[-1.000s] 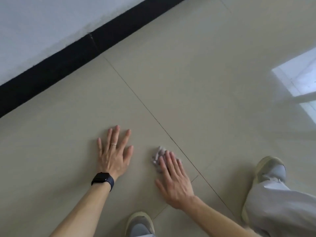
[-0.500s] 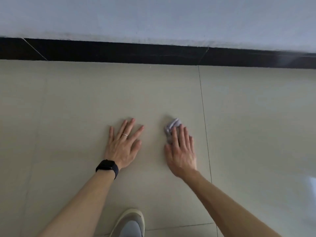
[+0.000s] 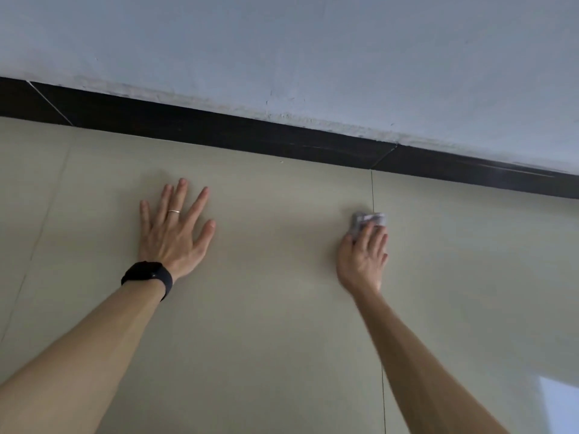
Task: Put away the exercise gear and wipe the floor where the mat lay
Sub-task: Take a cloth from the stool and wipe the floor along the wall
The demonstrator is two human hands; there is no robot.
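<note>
Grey cloth (image 3: 369, 218) at 2 o'clock, on tile seam (image 3: 372, 189); right hand (image 3: 363, 258) presses it flat-fingered. Left hand (image 3: 175, 228) spread on floor (image 3: 282, 308), 10 o'clock. Risk: cloth may slip from under fingers; braced left hand may skid.

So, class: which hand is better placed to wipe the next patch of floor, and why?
Right hand: it presses the crumpled cloth onto the floor; the left hand lies flat, empty.

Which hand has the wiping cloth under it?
The right hand, pressing the cloth; the left hand, wearing a ring and watch, lies flat on bare floor.
</note>
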